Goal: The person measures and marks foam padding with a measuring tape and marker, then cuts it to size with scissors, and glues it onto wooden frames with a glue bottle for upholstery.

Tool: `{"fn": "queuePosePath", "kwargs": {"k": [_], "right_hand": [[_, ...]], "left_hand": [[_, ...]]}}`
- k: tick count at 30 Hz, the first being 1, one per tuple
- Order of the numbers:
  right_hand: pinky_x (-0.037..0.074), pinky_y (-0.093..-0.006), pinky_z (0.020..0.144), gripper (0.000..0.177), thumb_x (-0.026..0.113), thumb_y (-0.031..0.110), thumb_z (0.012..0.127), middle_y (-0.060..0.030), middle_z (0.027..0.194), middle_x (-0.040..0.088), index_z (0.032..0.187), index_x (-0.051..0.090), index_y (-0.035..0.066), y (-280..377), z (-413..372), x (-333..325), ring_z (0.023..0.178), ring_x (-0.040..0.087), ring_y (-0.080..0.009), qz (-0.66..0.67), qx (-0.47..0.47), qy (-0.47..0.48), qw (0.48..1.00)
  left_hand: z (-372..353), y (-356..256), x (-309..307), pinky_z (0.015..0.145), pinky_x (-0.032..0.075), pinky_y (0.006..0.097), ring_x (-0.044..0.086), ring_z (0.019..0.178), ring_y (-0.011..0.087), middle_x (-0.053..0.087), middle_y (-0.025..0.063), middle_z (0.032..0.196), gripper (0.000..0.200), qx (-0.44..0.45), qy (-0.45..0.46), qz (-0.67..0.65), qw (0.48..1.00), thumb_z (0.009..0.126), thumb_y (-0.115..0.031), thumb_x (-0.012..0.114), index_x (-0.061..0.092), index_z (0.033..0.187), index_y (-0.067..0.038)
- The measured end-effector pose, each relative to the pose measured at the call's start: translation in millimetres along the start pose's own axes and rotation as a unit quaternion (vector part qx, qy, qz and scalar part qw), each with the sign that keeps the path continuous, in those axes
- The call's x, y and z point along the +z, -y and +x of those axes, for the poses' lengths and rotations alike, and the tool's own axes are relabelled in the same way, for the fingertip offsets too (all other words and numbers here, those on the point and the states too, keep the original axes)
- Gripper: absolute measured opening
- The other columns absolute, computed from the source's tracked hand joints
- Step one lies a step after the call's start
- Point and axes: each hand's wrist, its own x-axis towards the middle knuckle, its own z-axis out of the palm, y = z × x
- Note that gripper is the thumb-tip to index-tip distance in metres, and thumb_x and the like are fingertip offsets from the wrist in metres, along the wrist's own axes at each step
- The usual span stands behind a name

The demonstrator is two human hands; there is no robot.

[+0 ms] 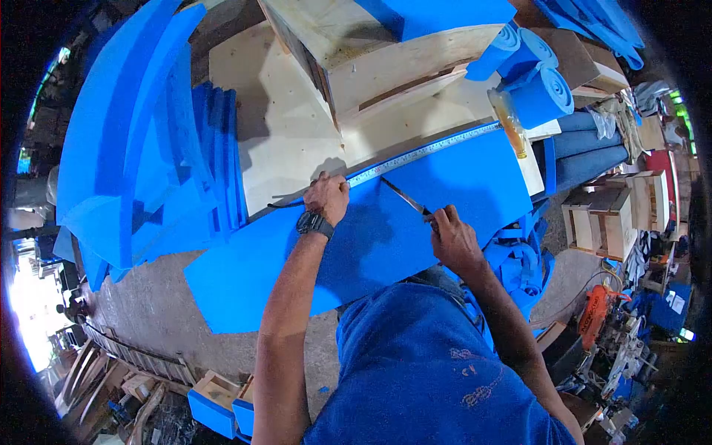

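Note:
A flat blue foam sheet (445, 185) lies across a pale wooden board in the middle of the head view. Along its far edge runs a white measuring tape (423, 154) with printed marks. My left hand (328, 197), wearing a black wristwatch (316, 224), is closed over the tape's near end and presses it on the foam. In my right hand (454, 239) is a knife (404, 196), gripped by its handle. Its long blade slants up and left, with the tip at the foam a little below the tape. The handle is mostly hidden by my fingers.
Upright blue foam pieces (111, 170) stand at the left. A wooden frame (415, 70) rises behind the sheet. A bottle of yellowish liquid (508, 122) touches the tape's far end, near rolled blue foam (545, 96). An orange tool (593, 315) lies at lower right.

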Motion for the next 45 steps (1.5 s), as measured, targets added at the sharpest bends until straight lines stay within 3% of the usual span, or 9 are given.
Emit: {"fn": "queuePosePath", "kwargs": {"k": [4, 7, 10, 13, 19, 34, 45], "right_hand": [[0.054, -0.0576, 0.073, 0.023, 0.060, 0.015, 0.095, -0.0217, 0.100, 0.066, 0.116, 0.057, 0.006, -18.0, 0.8, 7.8, 0.089, 0.066, -0.0458, -0.055, -0.004, 0.016, 0.998], [0.053, -0.0586, 0.073, 0.026, 0.058, 0.021, 0.099, -0.0245, 0.096, 0.070, 0.118, 0.057, 0.004, 3.2, 2.7, -10.4, 0.088, 0.068, -0.0458, 0.015, 0.069, 0.080, 0.994], [0.052, -0.0586, 0.072, 0.029, 0.058, 0.026, 0.100, -0.0256, 0.091, 0.071, 0.118, 0.057, 0.003, 13.9, 1.6, -5.3, 0.084, 0.069, -0.0463, 0.110, 0.003, -0.021, 0.994], [0.053, -0.0586, 0.071, 0.027, 0.059, 0.029, 0.100, -0.0239, 0.085, 0.071, 0.111, 0.059, 0.004, 13.4, 3.2, 1.6, 0.079, 0.068, -0.0469, 0.069, 0.013, 0.001, 0.998], [0.053, -0.0587, 0.068, 0.026, 0.058, 0.029, 0.101, -0.0234, 0.079, 0.070, 0.099, 0.060, 0.003, 25.0, 8.3, -4.4, 0.073, 0.068, -0.0463, -0.008, 0.051, 0.038, 0.998], [0.050, -0.0578, 0.064, 0.025, 0.059, 0.027, 0.101, -0.0235, 0.076, 0.068, 0.098, 0.062, 0.002, 26.0, 9.5, -5.2, 0.071, 0.068, -0.0463, 0.003, 0.040, 0.019, 0.999], [0.053, -0.0586, 0.068, 0.027, 0.057, 0.028, 0.101, -0.0250, 0.080, 0.069, 0.097, 0.061, 0.001, 27.9, 13.9, -6.4, 0.075, 0.068, -0.0474, 0.003, 0.048, 0.048, 0.998]], "left_hand": [[-1.4, 0.3, 1.4, 0.083, 0.057, 0.0478, 0.069, 0.099, 0.0344, 0.069, 0.0119, 0.106, 0.021, -0.001, -0.008, 0.009, 1.000, 0.092, -0.033, 0.067, 0.076, 0.101, -0.016], [-2.1, -1.2, 2.1, 0.084, 0.057, 0.0482, 0.069, 0.099, 0.0346, 0.069, 0.0113, 0.107, 0.021, -0.012, -0.005, 0.006, 1.000, 0.093, -0.032, 0.067, 0.076, 0.102, -0.016], [-1.5, -1.1, 2.2, 0.085, 0.057, 0.0487, 0.069, 0.100, 0.0350, 0.069, 0.0110, 0.108, 0.021, -0.016, 0.003, 0.007, 1.000, 0.093, -0.032, 0.067, 0.076, 0.103, -0.017], [-1.9, -6.8, -5.3, 0.085, 0.057, 0.0490, 0.069, 0.100, 0.0353, 0.068, 0.0114, 0.110, 0.021, -0.020, 0.014, 0.010, 1.000, 0.094, -0.033, 0.066, 0.076, 0.103, -0.017], [-2.0, -6.1, -6.6, 0.086, 0.057, 0.0495, 0.069, 0.101, 0.0352, 0.068, 0.0123, 0.108, 0.021, -0.015, 0.014, 0.003, 1.000, 0.094, -0.033, 0.066, 0.076, 0.103, -0.017], [-1.5, -4.7, -3.1, 0.083, 0.057, 0.0501, 0.070, 0.097, 0.0365, 0.069, 0.0137, 0.108, 0.021, -0.020, 0.005, 0.000, 1.000, 0.094, -0.032, 0.064, 0.077, 0.101, -0.018], [-1.7, -4.2, -2.1, 0.084, 0.057, 0.0487, 0.070, 0.098, 0.0357, 0.070, 0.0134, 0.105, 0.021, -0.015, 0.005, 0.022, 1.000, 0.093, -0.033, 0.066, 0.076, 0.102, -0.018]]}}
